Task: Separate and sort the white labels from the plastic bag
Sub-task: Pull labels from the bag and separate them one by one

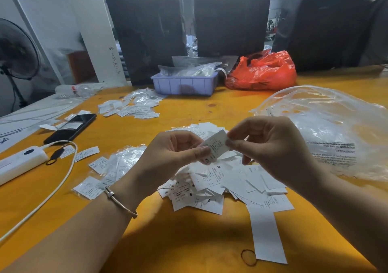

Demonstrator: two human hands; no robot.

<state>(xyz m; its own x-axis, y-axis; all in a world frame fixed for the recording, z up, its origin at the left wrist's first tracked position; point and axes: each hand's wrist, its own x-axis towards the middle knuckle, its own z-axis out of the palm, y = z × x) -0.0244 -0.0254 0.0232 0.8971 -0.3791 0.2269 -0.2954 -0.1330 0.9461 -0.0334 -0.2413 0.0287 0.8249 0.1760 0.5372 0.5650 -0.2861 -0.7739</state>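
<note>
Both hands — left hand [178, 148], right hand [270, 144] — pinched one white label [216, 145] between them above the label pile [220, 180] on the table [189, 241].

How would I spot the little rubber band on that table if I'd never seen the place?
Start at the yellow table and find the heap of white labels under the hands. Follow the long white strip toward the near edge; the rubber band lies beside its end, a thin dark loop.
</note>
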